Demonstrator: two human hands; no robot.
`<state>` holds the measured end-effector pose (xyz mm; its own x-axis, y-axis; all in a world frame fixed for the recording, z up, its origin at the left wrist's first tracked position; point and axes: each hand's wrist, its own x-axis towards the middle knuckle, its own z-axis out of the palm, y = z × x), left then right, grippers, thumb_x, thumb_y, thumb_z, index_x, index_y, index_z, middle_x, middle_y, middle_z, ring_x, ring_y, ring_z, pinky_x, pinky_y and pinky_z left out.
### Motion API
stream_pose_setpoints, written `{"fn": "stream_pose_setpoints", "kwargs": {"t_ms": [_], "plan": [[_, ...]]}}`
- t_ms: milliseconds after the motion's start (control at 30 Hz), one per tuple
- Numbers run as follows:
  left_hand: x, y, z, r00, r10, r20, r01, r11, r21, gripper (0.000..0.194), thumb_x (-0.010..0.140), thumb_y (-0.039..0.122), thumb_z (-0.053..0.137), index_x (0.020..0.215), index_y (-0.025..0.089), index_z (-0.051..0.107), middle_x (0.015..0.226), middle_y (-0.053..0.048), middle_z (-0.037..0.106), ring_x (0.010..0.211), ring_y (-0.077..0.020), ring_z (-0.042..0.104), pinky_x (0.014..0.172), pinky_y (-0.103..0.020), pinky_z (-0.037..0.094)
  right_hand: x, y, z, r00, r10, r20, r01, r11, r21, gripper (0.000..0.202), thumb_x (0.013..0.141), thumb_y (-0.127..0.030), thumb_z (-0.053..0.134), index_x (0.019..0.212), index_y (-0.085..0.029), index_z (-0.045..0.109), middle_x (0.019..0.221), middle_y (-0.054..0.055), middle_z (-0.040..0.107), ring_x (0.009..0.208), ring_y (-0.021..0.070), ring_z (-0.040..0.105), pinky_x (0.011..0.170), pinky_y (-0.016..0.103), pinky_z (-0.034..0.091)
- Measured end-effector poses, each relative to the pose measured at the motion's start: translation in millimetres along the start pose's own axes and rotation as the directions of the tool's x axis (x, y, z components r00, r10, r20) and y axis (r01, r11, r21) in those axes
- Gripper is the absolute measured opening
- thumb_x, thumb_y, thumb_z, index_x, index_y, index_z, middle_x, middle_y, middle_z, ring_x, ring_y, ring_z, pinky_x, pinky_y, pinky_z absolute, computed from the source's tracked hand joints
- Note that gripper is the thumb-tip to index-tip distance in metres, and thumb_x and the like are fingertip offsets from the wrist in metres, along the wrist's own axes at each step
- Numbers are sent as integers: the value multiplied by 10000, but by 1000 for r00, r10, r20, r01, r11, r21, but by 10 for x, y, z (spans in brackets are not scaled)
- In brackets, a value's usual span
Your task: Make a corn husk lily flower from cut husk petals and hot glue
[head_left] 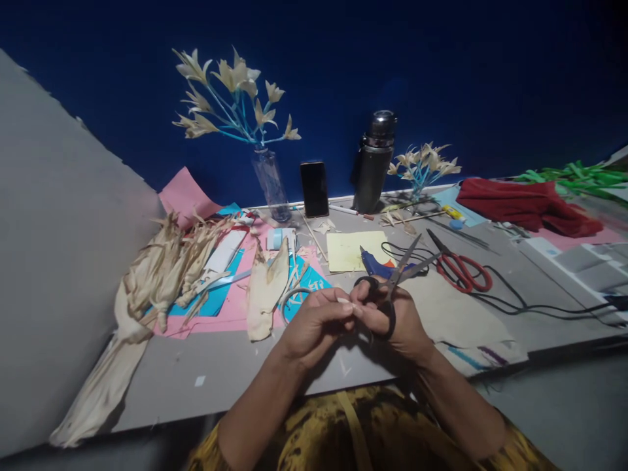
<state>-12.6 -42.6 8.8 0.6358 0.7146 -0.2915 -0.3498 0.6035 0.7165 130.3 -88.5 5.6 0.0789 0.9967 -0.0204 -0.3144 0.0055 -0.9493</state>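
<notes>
Table (167, 386): one, grey, far edge against a blue wall; near edge at the person's waist.

Husk bundle (142, 294): dried, pale, at left; one end trails toward the near edge.

Cloth (456, 314): pale, lying flat to the right of the work.

Hands: two, bare, fingertips together above the near middle of the table. Left hand (316, 320): thumb and finger closed in a pinch. Right hand (405, 324): fingertips meeting the left's, fingers also hooked about the scissor handles.

Loose husk (267, 294): one, split at its far end, left of the hands.

Scissors (395, 278): black-handled, carried in the right hand, blades parted and pointing far right. Best kept angled off, as now, so that the fingertips can work without laying the tool down; wrists held low for steadiness.

Glue gun (375, 265): blue, beyond the hands; its tip is best given room.

Slip (345, 301): small, pale, between the fingertips, material too small to tell. Calls for a light, even pinch; hard pressure could crease or tear it.
</notes>
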Motion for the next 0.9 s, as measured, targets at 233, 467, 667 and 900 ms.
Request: {"fn": "stream_pose_setpoints", "kwargs": {"t_ms": [233, 467, 667, 900], "plan": [[13, 31, -20, 999, -9, 39, 12, 997, -81, 209, 612, 215, 830, 641, 140, 637, 581, 4, 571, 525, -97, 487, 615, -270, 411, 33, 74, -153, 997, 38, 70, -57, 952, 302, 299, 646, -286, 853, 776, -189, 602, 700, -24, 545, 616, 123, 520, 573, 239, 452], [36, 43, -19, 1000, 8, -12, -8, 999, 47, 180, 614, 191, 816, 604, 122, 651, 561, -17, 593, 530, -91, 493, 573, -236, 347, 74, 30, -57, 997, 52, 61, -57, 994, 92, 271, 696, -275, 838, 800, -189, 602, 743, -4, 606, 642, 154, 584, 635, 281, 485], [12, 63, -31, 1000, 21, -2, -21, 1000, 22, 220, 580, 226, 836, 610, 140, 637, 555, -9, 585, 514, -106, 494, 564, -256, 368, 87, 117, -46, 993, 95, 65, -112, 927, 359, 310, 657, -303, 841, 817, -191, 600, 681, -37, 521, 582, 109, 470, 561, 227, 423], [47, 131, -25, 994, 44, -105, -36, 996, 78, 234, 578, 204, 858, 641, 127, 646, 650, -40, 657, 564, -108, 537, 570, -234, 365, 99, 79, -93, 999, -43, -11, 41, 992, -122, 212, 762, -304, 780, 809, -173, 621, 737, -12, 561, 613, 109, 450, 572, 233, 375]]}}
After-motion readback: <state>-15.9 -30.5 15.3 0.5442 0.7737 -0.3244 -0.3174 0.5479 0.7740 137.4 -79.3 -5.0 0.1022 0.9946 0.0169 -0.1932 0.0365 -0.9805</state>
